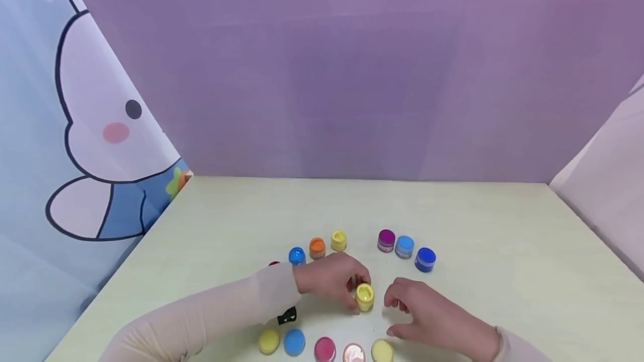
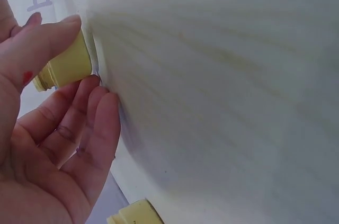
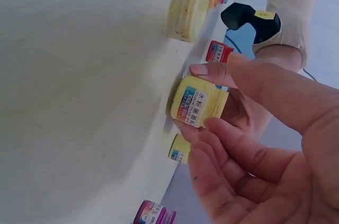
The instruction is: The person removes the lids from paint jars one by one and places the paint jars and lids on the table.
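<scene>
A small uncapped yellow paint jar stands on the table between the hands. My left hand pinches its side between thumb and fingertips. In the left wrist view the thumb and fingers lie on opposite sides of the jar. My right hand is just right of the jar, fingers loosely bent and holding nothing. The right wrist view shows a label with printed characters on the jar; the right hand appears close in front of it.
Behind the hands stand a blue jar, an orange jar and another yellow jar. Purple, light blue and dark blue jars stand to the right. Several round lids, including a pink one, line the near side.
</scene>
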`<action>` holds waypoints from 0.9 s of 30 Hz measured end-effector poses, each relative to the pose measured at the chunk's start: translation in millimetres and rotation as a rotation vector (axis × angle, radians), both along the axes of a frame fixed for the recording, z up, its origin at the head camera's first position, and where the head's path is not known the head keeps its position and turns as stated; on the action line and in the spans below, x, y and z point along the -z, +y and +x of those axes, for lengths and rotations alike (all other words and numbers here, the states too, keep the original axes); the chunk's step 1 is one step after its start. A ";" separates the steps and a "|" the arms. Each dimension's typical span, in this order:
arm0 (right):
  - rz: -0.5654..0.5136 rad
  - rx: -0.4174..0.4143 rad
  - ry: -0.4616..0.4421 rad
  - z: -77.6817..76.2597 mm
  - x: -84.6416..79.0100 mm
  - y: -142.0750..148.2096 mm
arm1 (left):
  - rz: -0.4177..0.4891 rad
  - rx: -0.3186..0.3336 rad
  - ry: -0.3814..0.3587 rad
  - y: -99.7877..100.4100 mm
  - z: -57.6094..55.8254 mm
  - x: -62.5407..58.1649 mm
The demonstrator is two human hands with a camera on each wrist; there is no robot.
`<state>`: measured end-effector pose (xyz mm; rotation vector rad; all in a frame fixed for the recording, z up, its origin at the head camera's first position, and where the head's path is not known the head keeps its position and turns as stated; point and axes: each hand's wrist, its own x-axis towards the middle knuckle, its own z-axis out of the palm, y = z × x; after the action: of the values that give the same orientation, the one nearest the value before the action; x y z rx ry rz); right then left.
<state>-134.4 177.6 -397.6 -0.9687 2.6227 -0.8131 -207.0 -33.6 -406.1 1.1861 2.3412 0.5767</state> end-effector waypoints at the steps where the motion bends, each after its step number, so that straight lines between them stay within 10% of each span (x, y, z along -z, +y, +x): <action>1: -0.005 -0.005 0.024 -1.1 -0.6 -1.0 | 0.000 0.001 0.003 0.1 -0.2 -0.4; 14: -0.060 0.077 0.207 -11.6 5.8 -25.8 | 0.007 0.002 0.014 1.0 -2.9 0.9; 27: -0.075 0.157 0.107 -14.3 9.7 -41.6 | 0.015 -0.017 -0.015 2.0 -3.1 3.7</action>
<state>-148.7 135.9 -407.3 -0.8557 2.8074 -0.9255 -210.1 -31.6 -409.8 1.1651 2.3406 0.6086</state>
